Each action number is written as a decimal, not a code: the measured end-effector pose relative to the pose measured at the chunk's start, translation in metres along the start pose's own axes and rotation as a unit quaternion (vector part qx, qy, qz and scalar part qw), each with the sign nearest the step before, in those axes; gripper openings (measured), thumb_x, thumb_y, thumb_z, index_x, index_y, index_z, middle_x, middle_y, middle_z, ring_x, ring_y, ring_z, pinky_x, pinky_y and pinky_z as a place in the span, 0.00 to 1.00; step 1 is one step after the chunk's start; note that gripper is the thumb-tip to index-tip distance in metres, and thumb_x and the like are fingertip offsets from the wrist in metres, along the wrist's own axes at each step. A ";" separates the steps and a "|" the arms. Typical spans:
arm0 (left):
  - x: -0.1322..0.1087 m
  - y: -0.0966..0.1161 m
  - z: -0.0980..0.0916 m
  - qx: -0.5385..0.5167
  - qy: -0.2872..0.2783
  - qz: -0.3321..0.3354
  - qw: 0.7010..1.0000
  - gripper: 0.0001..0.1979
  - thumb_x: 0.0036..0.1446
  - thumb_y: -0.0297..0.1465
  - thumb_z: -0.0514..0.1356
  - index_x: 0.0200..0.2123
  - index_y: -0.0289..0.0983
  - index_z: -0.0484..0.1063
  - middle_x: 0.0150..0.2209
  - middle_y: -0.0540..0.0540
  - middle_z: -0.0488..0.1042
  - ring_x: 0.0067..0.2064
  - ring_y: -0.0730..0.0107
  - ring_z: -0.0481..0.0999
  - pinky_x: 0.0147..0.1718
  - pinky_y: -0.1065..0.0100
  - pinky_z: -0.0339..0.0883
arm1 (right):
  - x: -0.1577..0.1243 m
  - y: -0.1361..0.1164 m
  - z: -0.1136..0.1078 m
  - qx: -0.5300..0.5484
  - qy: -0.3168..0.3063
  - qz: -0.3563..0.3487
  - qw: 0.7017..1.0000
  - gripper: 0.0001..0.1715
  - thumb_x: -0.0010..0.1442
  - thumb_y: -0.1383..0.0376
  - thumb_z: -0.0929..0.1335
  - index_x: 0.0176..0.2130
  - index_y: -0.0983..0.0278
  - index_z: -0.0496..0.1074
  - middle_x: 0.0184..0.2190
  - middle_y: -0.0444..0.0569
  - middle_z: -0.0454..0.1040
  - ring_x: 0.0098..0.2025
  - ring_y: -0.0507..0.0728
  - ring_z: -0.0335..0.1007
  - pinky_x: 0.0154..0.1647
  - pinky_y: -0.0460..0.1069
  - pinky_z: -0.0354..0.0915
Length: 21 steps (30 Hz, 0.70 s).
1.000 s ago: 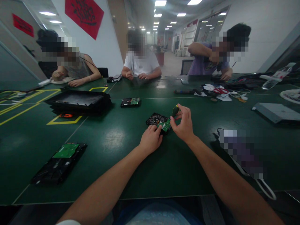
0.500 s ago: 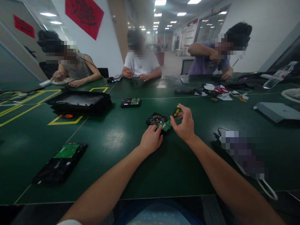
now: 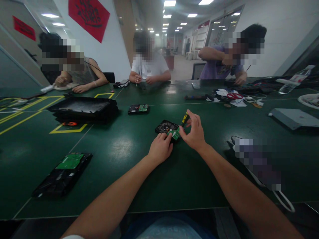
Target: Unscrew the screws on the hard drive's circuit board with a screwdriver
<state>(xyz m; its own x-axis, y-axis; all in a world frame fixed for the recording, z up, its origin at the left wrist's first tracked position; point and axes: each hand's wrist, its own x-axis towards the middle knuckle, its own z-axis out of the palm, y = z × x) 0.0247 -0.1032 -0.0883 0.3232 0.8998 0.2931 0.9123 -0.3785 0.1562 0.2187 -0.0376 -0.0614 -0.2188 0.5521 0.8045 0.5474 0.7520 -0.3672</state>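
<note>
A black hard drive [image 3: 163, 126] with a green circuit board [image 3: 175, 133] lies on the green table in front of me. My left hand [image 3: 160, 146] grips the drive's near edge, its fingertips pressing on the board and its thumb at the side. In my right hand [image 3: 194, 132] is a black and yellow screwdriver [image 3: 185, 119], held upright and slightly tilted between fingers and thumb at the drive's right end. Fingers hide the screwdriver's tip, so I cannot tell whether it touches the board.
Another hard drive [image 3: 62, 176] lies at the near left, and a smaller one [image 3: 138, 109] farther back. Stacked black trays [image 3: 83, 111] stand at left. A pouch with a strap [image 3: 259, 166] and a grey box [image 3: 295, 119] are at right. Several people sit across the table.
My right hand and the screwdriver have shifted slightly left, and the yellow and black handle shows more fully. The left hand and the hard drive keep their places.
</note>
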 end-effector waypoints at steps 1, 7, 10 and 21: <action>0.000 0.000 0.000 -0.001 0.000 0.000 1.000 0.26 0.66 0.35 0.54 0.65 0.35 0.64 0.49 0.38 0.71 0.52 0.53 0.68 0.53 0.56 0.68 | 0.000 0.001 0.000 -0.003 0.003 0.003 1.000 0.50 0.61 0.66 0.70 0.73 0.52 0.46 0.60 0.56 0.62 0.43 0.59 0.71 0.41 0.58 0.79; 0.000 0.001 -0.003 -0.008 -0.004 -0.001 1.000 0.26 0.66 0.35 0.54 0.65 0.36 0.63 0.49 0.38 0.71 0.52 0.53 0.69 0.53 0.55 0.68 | 0.001 0.001 -0.001 0.019 -0.013 0.002 1.000 0.48 0.63 0.65 0.69 0.73 0.52 0.46 0.63 0.57 0.60 0.47 0.61 0.72 0.47 0.61 0.79; 0.000 0.001 -0.003 -0.006 -0.006 -0.001 1.000 0.26 0.66 0.35 0.54 0.65 0.35 0.64 0.50 0.37 0.71 0.53 0.53 0.68 0.54 0.55 0.68 | 0.001 -0.001 -0.002 0.042 -0.018 0.001 0.999 0.43 0.66 0.66 0.66 0.72 0.53 0.48 0.64 0.57 0.60 0.51 0.61 0.73 0.53 0.63 0.77; 0.000 0.001 -0.003 -0.001 -0.005 -0.002 1.000 0.25 0.66 0.35 0.55 0.65 0.35 0.64 0.49 0.37 0.71 0.52 0.53 0.68 0.54 0.55 0.67 | 0.002 0.001 -0.002 -0.005 0.029 0.010 1.000 0.40 0.64 0.59 0.71 0.69 0.53 0.56 0.58 0.55 0.67 0.42 0.58 0.74 0.36 0.55 0.80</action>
<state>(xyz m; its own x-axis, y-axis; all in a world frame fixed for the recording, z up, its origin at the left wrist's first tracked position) 0.0250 -0.1042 -0.0850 0.3225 0.9033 0.2828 0.9130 -0.3758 0.1589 0.2205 -0.0363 -0.0596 -0.1599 0.5456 0.8226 0.5602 0.7363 -0.3795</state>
